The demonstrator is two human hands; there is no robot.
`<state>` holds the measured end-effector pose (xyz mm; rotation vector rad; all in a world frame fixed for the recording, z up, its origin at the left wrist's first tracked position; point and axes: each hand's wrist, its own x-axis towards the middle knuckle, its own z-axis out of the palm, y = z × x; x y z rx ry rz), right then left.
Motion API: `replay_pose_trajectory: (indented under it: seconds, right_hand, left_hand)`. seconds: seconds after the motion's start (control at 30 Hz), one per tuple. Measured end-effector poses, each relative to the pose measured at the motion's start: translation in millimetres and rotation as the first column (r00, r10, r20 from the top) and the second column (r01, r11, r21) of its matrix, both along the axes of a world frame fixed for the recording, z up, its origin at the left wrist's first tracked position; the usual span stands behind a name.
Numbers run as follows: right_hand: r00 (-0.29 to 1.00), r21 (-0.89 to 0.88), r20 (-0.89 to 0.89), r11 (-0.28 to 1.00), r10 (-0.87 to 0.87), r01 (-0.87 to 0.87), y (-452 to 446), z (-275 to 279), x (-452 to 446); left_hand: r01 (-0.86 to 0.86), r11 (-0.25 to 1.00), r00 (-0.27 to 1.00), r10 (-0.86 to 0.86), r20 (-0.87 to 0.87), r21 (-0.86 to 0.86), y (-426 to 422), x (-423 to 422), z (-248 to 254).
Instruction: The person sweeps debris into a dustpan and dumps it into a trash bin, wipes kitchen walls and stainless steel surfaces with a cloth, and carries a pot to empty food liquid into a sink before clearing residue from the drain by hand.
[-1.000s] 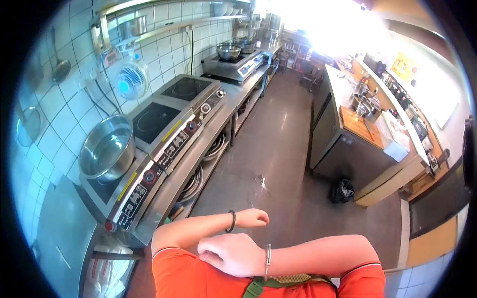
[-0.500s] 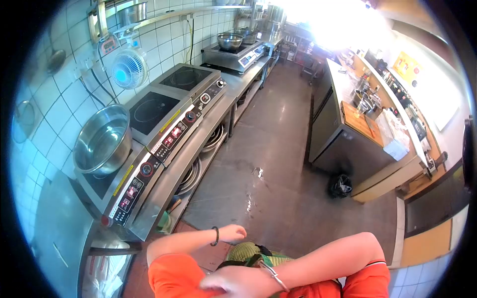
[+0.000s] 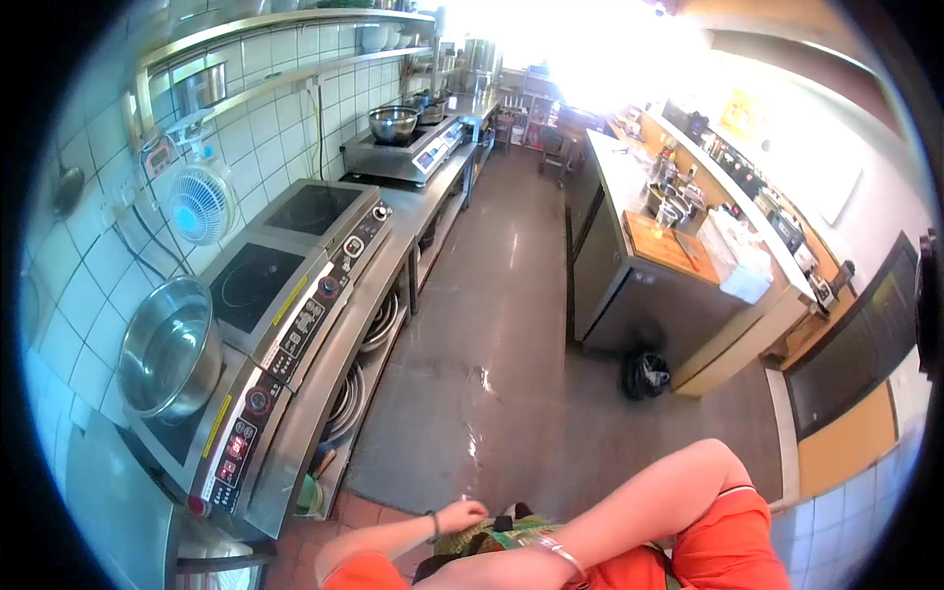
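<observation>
In the head view, green patterned fabric (image 3: pixel 500 536) at the person's waist lies below and to the right of the steel pot (image 3: pixel 200 372), well apart from it. Its long axis seems to run across the body, though the arms hide part of it. The left hand (image 3: pixel 460 515) is nearer the pot than most of that fabric and sits at the fabric's upper left edge; whether they touch is unclear. Its grip looks loosely curled, with nothing visible in it, but I cannot tell whether it has hold of the cloth. The right hand (image 3: pixel 480 573), also below and right of the pot, reaches across the body at the fabric's lower edge. Its fingers are hidden, so I cannot tell how far its grip is open or what it holds. Right of the pot runs the steel tabletop (image 3: pixel 295 421).
</observation>
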<state>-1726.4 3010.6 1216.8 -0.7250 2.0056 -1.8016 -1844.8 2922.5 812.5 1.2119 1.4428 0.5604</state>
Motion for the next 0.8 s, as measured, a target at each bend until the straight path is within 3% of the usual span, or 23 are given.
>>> replay_pose_trajectory:
  seconds: [0.03, 0.07, 0.1, 0.17, 0.2, 0.23, 0.27, 0.3, 0.37, 0.4, 0.43, 0.5, 0.53, 0.57, 0.63, 0.7, 0.73, 0.77, 0.8]
  right_hand:
    - [0.998, 0.048, 0.044, 0.998, -0.037, 0.035, 10.2, 1.7, 6.5]
    - [0.991, 0.143, -0.084, 0.984, -0.1, 0.111, 10.2, 0.5, 6.9]
    - [0.977, 0.202, -0.204, 0.975, -0.052, 0.094, 15.2, -7.0, -4.3]
    - [0.879, 0.082, -0.476, 0.994, -0.02, 0.067, 26.3, -17.0, -28.8]
    - [0.873, 0.062, -0.488, 0.998, 0.009, 0.024, 26.3, -28.9, -35.1]
    - [0.831, -0.12, -0.544, 0.991, -0.121, 0.066, 23.6, -44.0, -38.5]
    - [0.786, -0.296, -0.562, 0.95, -0.257, 0.099, 21.8, -54.5, -36.7]
    - [0.78, -0.295, -0.535, 0.937, -0.324, 0.186, 22.1, -57.7, -32.2]
    - [0.96, -0.344, -0.257, 0.939, -0.11, 0.016, 24.9, -63.6, -1.3]
    - [0.974, -0.358, -0.221, 0.933, -0.038, -0.045, 39.3, -49.8, 8.2]
    - [0.938, -0.432, 0.154, 0.875, 0.311, -0.219, 53.4, -44.7, 4.3]
    - [0.937, -0.243, -0.263, 0.924, 0.23, -0.295, 88.2, -27.2, 17.3]
    - [0.927, -0.263, -0.291, 0.911, 0.239, -0.317, 100.1, -34.0, 15.5]
    - [0.897, -0.185, -0.251, 0.892, 0.363, -0.413, 107.0, -52.9, 9.5]
    - [0.882, -0.046, -0.379, 0.947, 0.279, -0.319, 106.1, -54.0, 10.6]
    - [0.66, -0.163, -0.749, 0.983, -0.065, -0.088, 101.2, -36.0, -1.7]
    - [0.469, -0.126, -0.882, 0.984, -0.052, -0.127, 99.0, -27.0, -5.7]
    - [0.46, -0.132, -0.887, 0.978, -0.044, -0.161, 91.4, -25.7, -0.4]
    - [0.525, 0.044, -0.843, 0.988, 0.116, -0.147, 82.8, -29.2, 9.4]
  left_hand:
    - [-0.047, 0.999, 0.999, 0.047, 0.003, -0.018, -17.5, -5.7, -5.6]
    - [-0.063, 0.987, 0.998, 0.064, -0.001, -0.148, -24.3, -15.1, -2.9]
    - [-0.078, 0.958, 0.997, 0.081, -0.004, -0.275, -24.8, -18.7, -2.0]
    - [-0.076, 0.96, 0.991, 0.103, 0.086, -0.271, 3.0, -24.0, -30.1]
    - [-0.091, 0.957, 0.984, 0.129, 0.125, -0.275, 11.3, -22.4, -28.3]
    - [-0.105, 0.954, 0.974, 0.155, 0.163, -0.28, 19.5, -20.8, -27.2]
    - [-0.148, 0.964, 0.983, 0.168, 0.076, -0.221, 42.5, -18.0, -9.8]
    - [-0.184, 0.97, 0.983, 0.184, -0.014, -0.162, 53.9, -14.2, -1.1]
    - [-0.181, 0.983, 0.978, 0.178, -0.108, -0.018, 63.5, -6.0, -4.6]
    - [-0.13, 0.99, 0.972, 0.118, -0.204, -0.047, 69.0, 4.5, 10.1]
    - [-0.165, 0.986, 0.966, 0.153, -0.209, -0.039, 79.7, 5.7, 11.3]
    - [-0.212, 0.974, 0.949, 0.186, -0.255, -0.078, 84.2, 22.4, 17.2]
    - [-0.224, 0.971, 0.957, 0.203, -0.205, -0.085, 87.4, 21.3, 21.6]
    - [-0.255, 0.964, 0.957, 0.241, -0.159, -0.075, 93.0, 19.4, 23.6]
    - [-0.335, 0.942, 0.928, 0.327, -0.18, -0.015, 94.3, 20.1, 8.3]
    - [-0.473, 0.881, 0.87, 0.466, -0.161, -0.006, 88.4, 12.3, 8.3]
    - [-0.483, 0.874, 0.847, 0.481, -0.226, 0.048, 91.3, 18.7, 9.6]
    - [-0.512, 0.858, 0.828, 0.507, -0.24, 0.046, 94.0, 17.7, 14.0]
    - [-0.508, 0.857, 0.812, 0.508, -0.288, 0.079, 99.3, 15.9, 19.2]
